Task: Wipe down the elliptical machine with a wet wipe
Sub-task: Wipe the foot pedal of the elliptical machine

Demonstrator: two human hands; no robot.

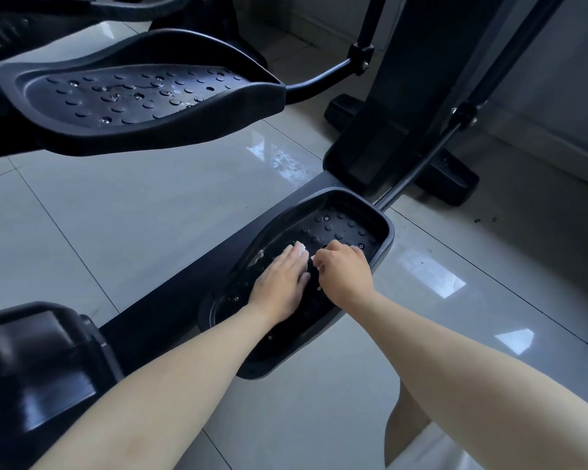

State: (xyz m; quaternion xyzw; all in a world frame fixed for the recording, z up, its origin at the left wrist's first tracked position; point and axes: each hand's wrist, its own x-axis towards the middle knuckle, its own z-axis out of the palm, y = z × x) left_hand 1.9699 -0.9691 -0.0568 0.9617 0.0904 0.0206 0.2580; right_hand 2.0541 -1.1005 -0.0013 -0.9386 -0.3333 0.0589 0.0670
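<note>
The black elliptical machine has two studded foot pedals. The nearer pedal [350,225] lies low at centre right. My left hand [279,283] lies flat inside it, fingers straight, pressing a white wet wipe [301,250] onto the pedal floor. Only the wipe's edge shows past my fingertips. My right hand [345,271] is beside it with curled fingers, pinching a small white bit of the wipe [314,258]. The other pedal [140,93] is raised at upper left and carries wet streaks.
The machine's main beam [184,290] runs diagonally under the near pedal to a black housing [38,361] at lower left. The upright column and front stabiliser foot [448,178] stand at upper right. Glossy grey floor tiles [133,215] surround everything.
</note>
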